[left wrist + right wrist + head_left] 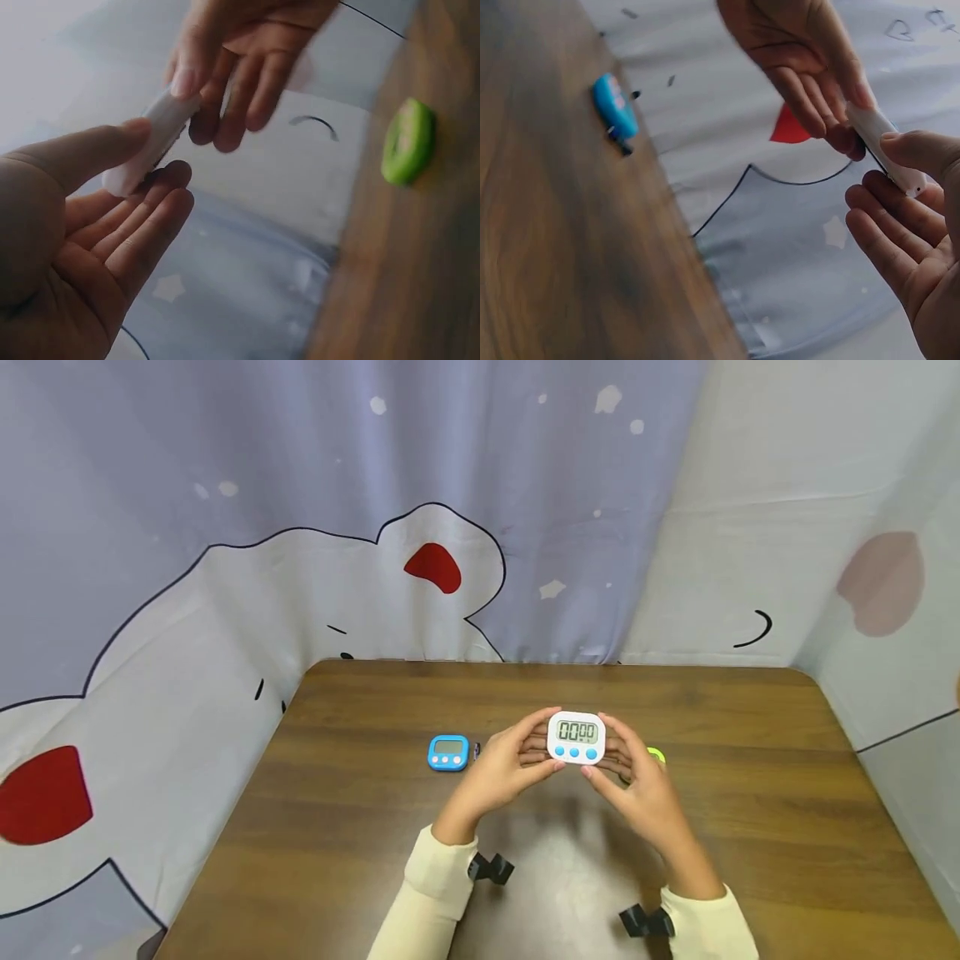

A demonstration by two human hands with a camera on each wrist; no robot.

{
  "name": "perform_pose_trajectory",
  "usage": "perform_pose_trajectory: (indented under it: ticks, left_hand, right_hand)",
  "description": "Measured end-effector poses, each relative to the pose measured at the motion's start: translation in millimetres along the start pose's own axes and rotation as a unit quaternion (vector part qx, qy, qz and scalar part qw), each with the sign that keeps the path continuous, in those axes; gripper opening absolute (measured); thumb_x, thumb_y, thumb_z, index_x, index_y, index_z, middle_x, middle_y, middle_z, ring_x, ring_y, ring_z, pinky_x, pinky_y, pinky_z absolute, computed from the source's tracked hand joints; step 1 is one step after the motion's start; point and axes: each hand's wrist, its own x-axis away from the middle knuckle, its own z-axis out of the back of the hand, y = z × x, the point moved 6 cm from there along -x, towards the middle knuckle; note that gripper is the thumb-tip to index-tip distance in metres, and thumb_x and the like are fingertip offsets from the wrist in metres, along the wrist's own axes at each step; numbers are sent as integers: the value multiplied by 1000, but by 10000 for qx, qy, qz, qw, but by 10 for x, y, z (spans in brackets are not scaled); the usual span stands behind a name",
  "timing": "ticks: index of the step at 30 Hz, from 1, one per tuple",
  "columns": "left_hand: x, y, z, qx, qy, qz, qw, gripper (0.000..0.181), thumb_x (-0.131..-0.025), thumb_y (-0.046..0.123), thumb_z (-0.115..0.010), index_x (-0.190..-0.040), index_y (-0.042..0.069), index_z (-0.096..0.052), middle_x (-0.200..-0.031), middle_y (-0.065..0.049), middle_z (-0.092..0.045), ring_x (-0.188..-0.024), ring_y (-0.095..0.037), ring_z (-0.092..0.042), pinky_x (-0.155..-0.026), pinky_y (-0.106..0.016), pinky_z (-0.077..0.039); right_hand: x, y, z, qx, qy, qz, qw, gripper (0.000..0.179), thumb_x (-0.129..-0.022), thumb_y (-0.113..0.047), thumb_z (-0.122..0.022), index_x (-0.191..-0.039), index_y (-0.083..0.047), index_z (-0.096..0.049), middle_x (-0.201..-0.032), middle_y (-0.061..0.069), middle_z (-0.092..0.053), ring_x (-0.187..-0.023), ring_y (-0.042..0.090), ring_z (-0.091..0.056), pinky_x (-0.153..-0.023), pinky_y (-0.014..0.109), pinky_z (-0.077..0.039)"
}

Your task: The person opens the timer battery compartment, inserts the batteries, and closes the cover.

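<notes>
White timer (576, 737) is up off the bench (322, 835), face toward the head camera, display reading 00 00. Left hand (501, 767) pinches 1 end, right hand (647, 783) the other, thumbs along the lower edge. Grip at the ends probably so the display and 3 blue buttons stay uncovered. Neither hand fully closed: thumb and fingers apart by the timer's width. Blue timer (448, 752) lies face up left of the left hand, green item (409, 142) partly hidden behind the right, perhaps parked aside for working room.
</notes>
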Motion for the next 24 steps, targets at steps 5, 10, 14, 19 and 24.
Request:
perform_pose_trajectory:
  ticks: [5,10,14,19,24]
  left_hand:
    - [-24,-106,39,-538,-277,175,9980,69,-88,25,-72,-148,16,-39,-130,-2,-56,-107,-6,-61,-86,-20,-51]
    - [-18,-260,59,-1297,-342,231,9907,68,-88,34,-72,-145,15,-41,-129,0,-53,-112,-8,-58,-92,-22,-48]
    - [26,-348,51,-1741,-331,153,9841,65,-87,40,-71,-141,17,-44,-128,3,-52,-114,-11,-56,-95,-25,-47]
    - [95,-408,23,-1840,-329,66,9824,64,-86,43,-71,-140,17,-47,-127,3,-53,-115,-17,-57,-96,-30,-48]
    - [158,-470,21,-2424,-448,174,9690,67,-87,45,-71,-141,16,-46,-133,3,-52,-122,-14,-52,-100,-32,-45]
  right_hand:
    - [-40,278,-43,441,-247,179,9986,70,-82,-5,-78,-142,-8,-43,-109,6,-67,-98,20,-67,-83,30,-55]
    - [-78,394,-110,638,-654,153,9957,66,-83,-17,-79,-139,-8,-45,-115,6,-64,-105,20,-64,-88,30,-53]
    - [-64,436,-166,888,-851,116,9923,67,-84,-20,-79,-139,-5,-45,-119,8,-60,-108,23,-61,-89,33,-53]
    - [-42,449,-209,1388,-1064,241,9843,73,-82,-29,-81,-142,-6,-45,-118,7,-59,-102,22,-63,-86,37,-54]
    - [-65,504,-273,1806,-1393,326,9731,68,-80,-36,-81,-135,-11,-50,-117,2,-60,-95,16,-60,-80,38,-53]
